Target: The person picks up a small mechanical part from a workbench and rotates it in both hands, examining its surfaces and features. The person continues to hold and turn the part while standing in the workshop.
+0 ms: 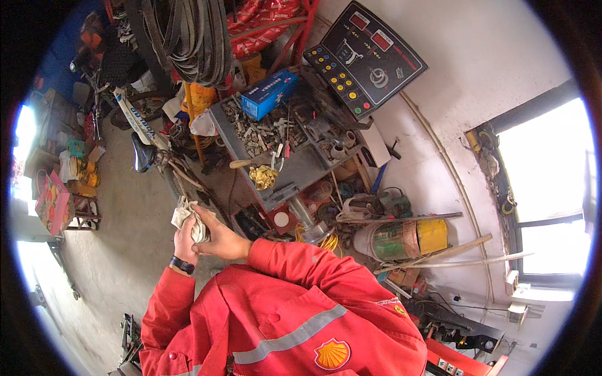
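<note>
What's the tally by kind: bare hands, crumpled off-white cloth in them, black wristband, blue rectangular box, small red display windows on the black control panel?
Bare left hand and bare right hand: 2
Crumpled off-white cloth: 1
Black wristband: 1
Blue rectangular box: 1
Small red display windows on the black control panel: 2
Total: 7

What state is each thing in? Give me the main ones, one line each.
Left hand: closed on the whitish cloth
Right hand: also closed on it
Whitish cloth: crumpled
Watch: strapped on the left wrist
Yellow bundle: crumpled, on the workbench
Blue box: looks closed
Black strips: looped, hanging
Control panel: on or off unclear
</note>
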Motion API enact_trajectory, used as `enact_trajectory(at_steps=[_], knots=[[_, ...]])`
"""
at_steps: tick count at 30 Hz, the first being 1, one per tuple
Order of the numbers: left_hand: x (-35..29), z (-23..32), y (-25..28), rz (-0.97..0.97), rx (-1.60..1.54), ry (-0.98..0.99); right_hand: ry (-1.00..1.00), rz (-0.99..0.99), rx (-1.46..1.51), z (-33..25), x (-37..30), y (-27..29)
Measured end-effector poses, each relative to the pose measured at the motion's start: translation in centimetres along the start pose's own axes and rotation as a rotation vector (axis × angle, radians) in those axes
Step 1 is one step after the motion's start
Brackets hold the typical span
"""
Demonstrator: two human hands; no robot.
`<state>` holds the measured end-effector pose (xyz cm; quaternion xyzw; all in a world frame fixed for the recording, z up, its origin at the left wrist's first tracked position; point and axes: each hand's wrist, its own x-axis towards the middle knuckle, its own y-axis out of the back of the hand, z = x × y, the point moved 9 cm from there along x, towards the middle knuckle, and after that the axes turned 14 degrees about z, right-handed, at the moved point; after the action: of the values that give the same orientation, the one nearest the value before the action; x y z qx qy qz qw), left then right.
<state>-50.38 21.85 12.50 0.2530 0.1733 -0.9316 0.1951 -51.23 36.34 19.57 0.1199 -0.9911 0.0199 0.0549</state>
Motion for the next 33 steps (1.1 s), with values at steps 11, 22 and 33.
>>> enact_trajectory(at_steps=[11, 22, 33], knots=[[-1.5, -3.1, 2.1, -0.028, 0.084, 0.089, 0.099, 0.322, -0.382, 5.8, 3.6, 9.1], [-3.1, -14.2, 25.3, 0.569, -0.083, 0.356, -0.011, 0.413, -0.641, 8.4, 7.7, 18.2], [-3.4, -19.1, 33.1, 0.575, -0.087, 0.393, 0.433, 0.507, -0.884, 3.5, 16.5, 21.4]])
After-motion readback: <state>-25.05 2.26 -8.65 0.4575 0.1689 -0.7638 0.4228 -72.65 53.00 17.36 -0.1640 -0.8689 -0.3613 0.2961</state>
